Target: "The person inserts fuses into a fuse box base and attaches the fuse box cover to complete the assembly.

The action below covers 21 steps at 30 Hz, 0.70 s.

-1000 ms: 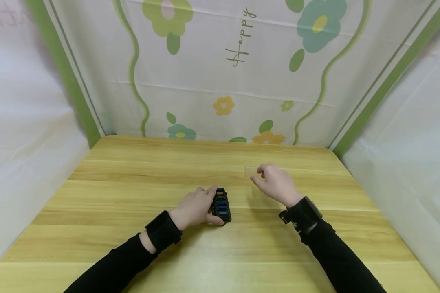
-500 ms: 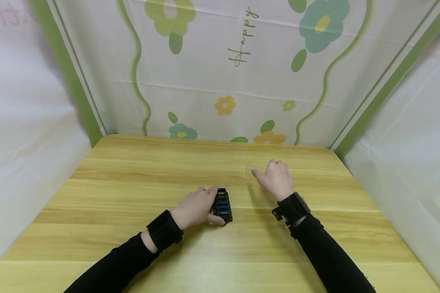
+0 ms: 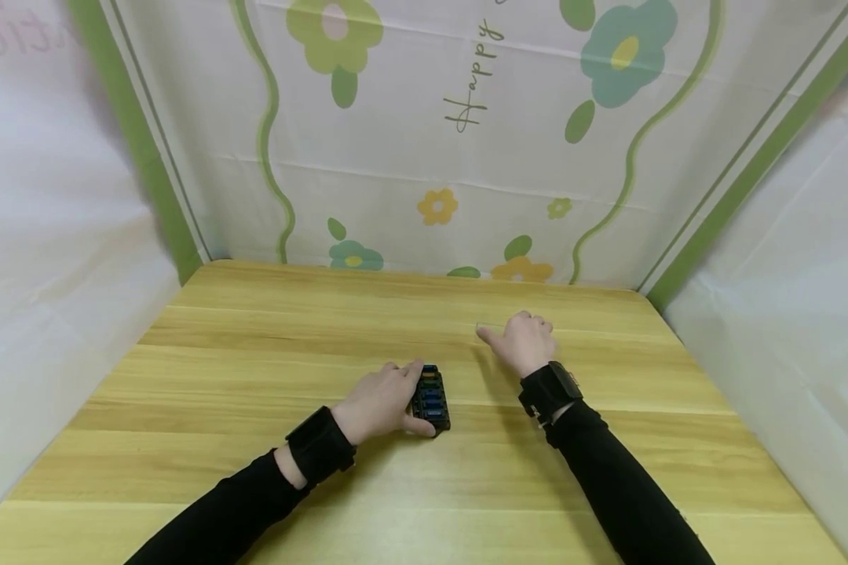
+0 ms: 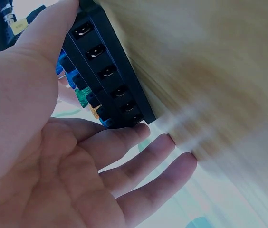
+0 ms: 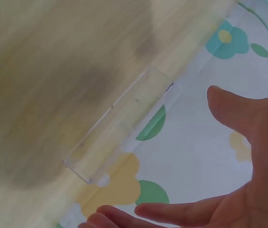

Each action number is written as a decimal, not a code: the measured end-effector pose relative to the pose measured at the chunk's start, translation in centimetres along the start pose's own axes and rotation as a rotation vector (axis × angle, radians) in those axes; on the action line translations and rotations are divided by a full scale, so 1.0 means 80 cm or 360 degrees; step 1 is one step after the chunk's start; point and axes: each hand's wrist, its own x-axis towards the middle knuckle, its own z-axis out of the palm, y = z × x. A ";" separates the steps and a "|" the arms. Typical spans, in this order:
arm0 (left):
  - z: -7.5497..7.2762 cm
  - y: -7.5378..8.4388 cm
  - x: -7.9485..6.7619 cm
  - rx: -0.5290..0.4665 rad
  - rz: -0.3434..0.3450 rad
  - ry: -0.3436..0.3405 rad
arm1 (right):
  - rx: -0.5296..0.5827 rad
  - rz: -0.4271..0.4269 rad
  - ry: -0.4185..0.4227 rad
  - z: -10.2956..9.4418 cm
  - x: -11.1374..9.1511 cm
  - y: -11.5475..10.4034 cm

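Observation:
My left hand (image 3: 374,402) holds a black fuse block (image 3: 433,399) on the table, thumb at its near end and index finger at its far end. In the left wrist view, a row of slots runs along the block's side, and blue, green and orange blade fuses (image 4: 82,97) sit along its top. The other fingers extend past it. My right hand (image 3: 524,344) hovers at the back of the table with thumb and fingers spread apart. Before it, in the right wrist view, lies a clear rectangular plastic cover (image 5: 119,126); in the head view the hand mostly hides it.
The wooden table (image 3: 268,345) ends at a white cloth backdrop (image 3: 389,157) printed with flowers. White cloth sides (image 3: 56,235) rise at left and right. Black bands (image 3: 319,446) with cameras sit on both wrists.
My right hand has shifted left over the clear cover, and its thumb and fingers have turned to point further left and forward. The left hand keeps its hold on the fuse block.

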 end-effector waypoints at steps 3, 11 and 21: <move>-0.001 0.000 0.000 0.0011 0.0001 -0.0012 | -0.0074 -0.0014 0.0046 0.006 0.005 -0.003; -0.002 0.000 0.001 0.0045 0.0009 -0.0001 | -0.0015 0.0077 0.0009 0.018 0.012 -0.003; 0.000 0.000 0.001 0.0040 0.0023 0.0018 | -0.0145 0.0074 0.0014 0.026 0.014 -0.008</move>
